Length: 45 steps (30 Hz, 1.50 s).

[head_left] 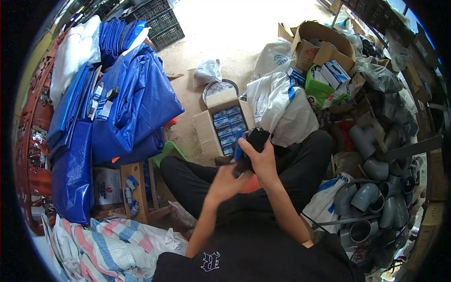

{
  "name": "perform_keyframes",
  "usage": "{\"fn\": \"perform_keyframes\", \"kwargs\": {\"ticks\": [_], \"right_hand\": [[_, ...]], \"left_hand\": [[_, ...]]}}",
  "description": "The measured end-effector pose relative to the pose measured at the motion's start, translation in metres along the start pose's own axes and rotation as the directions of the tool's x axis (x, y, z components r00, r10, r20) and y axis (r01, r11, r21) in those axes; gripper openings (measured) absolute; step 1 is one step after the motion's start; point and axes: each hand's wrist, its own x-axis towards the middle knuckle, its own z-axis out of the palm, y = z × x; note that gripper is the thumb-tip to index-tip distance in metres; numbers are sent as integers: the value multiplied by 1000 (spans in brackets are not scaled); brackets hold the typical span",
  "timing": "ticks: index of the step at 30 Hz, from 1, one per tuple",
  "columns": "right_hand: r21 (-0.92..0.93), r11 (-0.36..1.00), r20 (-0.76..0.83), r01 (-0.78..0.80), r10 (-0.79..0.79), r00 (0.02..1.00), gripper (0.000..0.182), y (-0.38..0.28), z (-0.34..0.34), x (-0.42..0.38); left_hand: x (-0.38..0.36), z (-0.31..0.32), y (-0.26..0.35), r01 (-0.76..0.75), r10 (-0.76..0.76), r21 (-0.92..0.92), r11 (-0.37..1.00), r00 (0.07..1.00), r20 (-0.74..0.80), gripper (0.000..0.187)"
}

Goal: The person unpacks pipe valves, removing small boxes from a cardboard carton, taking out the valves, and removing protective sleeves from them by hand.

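Note:
My right hand (263,162) is closed around a black object (257,138), thumb along its upper side. A blue piece (238,146) shows at the left of the black object; its exact kind I cannot make out. My left hand (227,182), a little smeared by motion, pinches the lower dark part of the same object. Just beyond the hands stands an open cardboard box (210,136) filled with rows of small blue packets (229,123). Both hands are above my crossed legs, and something red (250,184) shows beneath them.
Folded blue tarpaulins (136,98) are piled at left, above a wooden stool (139,188). White sacks (277,101) and a large carton (324,40) stand at right. Grey pipe elbows (369,197) are heaped near my right knee. Black crates (157,23) stand far back.

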Motion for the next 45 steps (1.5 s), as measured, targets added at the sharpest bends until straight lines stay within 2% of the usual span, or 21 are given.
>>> {"fn": "perform_keyframes", "kwargs": {"ticks": [1, 3, 5, 7, 8, 11, 14, 16, 19, 20, 22, 23, 24, 27, 31, 34, 37, 38, 41, 42, 45], "right_hand": [[-54, 998, -10, -27, 26, 1000, 32, -4, -7, 1], [-179, 984, 48, 17, -9, 999, 39, -19, -10, 6], [-312, 936, 194, 160, -101, 976, 50, -30, -6, -3], [-579, 787, 262, 212, -66, 963, 57, -26, 11, -7], [-523, 781, 369, 341, -153, 917, 59, -25, 13, -6], [-582, 543, 438, 605, -418, 796, 51, -25, 20, -5], [-640, 410, 506, 649, -411, 758, 56, -17, 23, -12], [-678, 310, 528, 666, -426, 735, 59, -6, 21, -14], [-503, 623, 399, 599, -448, 800, 59, 0, 6, -18], [-573, 625, 314, 529, -429, 847, 55, 2, 0, -20], [-437, 877, 288, 199, -73, 955, 51, 0, -13, -17], [-351, 936, 292, -5, 115, 949, 50, 3, -17, -19], [-367, 929, 303, -56, 176, 936, 51, 13, -21, -18], [-294, 945, 331, 145, -41, 943, 51, 6, -15, -18], [-285, 959, 345, 13, 90, 934, 45, 9, -23, -13], [-256, 965, 352, 53, 42, 935, 41, -8, -15, -18], [-192, 981, 269, 39, 14, 963, 41, -14, -8, -24], [-194, 972, 190, 134, -97, 977, 37, -3, -1, -23], [-367, 926, 154, 91, -36, 987, 44, 16, -7, -13], [-357, 924, 135, 137, -94, 986, 52, 20, -7, -13], [-404, 915, 5, 29, -30, 1000, 52, 14, -6, -14]], "left_hand": [[3, -13, -11, -11, 22, -160, 987, 997, 69, 27], [7, -26, -34, -24, 6, -582, 813, 999, -32, 29], [9, -24, -19, -99, 65, -533, 840, 995, -81, 34], [11, 5, -28, -54, -58, -519, 853, 979, -196, 38], [18, 13, -28, 10, -147, -688, 725, 979, -139, 40], [32, 45, -40, -139, 0, -933, 331, 989, -148, 45], [45, 60, -51, -184, 152, -975, -123, 968, -201, 49], [49, 35, -53, -133, -117, -953, 273, 978, -170, 45], [40, 12, -19, -36, -211, -972, 232, 974, -87, 51], [36, 6, 2, -19, -246, -992, 123, 968, -49, 54], [43, 6, -26, -65, -277, -871, 486, 934, -225, 56], [43, 7, -40, -65, -266, -757, 650, 914, -306, 57], [39, 6, -27, -21, -219, -614, 789, 924, -314, 62], [34, 9, -21, -74, 32, -160, 984, 968, -248, 64], [31, 10, -26, -53, 11, -296, 954, 990, -142, 62], [25, 13, -24, 25, -61, -691, 722, 998, -27, 61], [22, 14, -18, -21, -65, -813, 582, 995, -72, 60], [18, 17, -21, 38, -129, -796, 604, 990, -50, 61], [24, 29, -36, -102, -77, -717, 689, 974, -213, 60], [26, 26, -41, -147, 18, -688, 711, 981, -191, 58], [20, 19, -25, -106, -51, -636, 764, 973, -224, 56]]}}
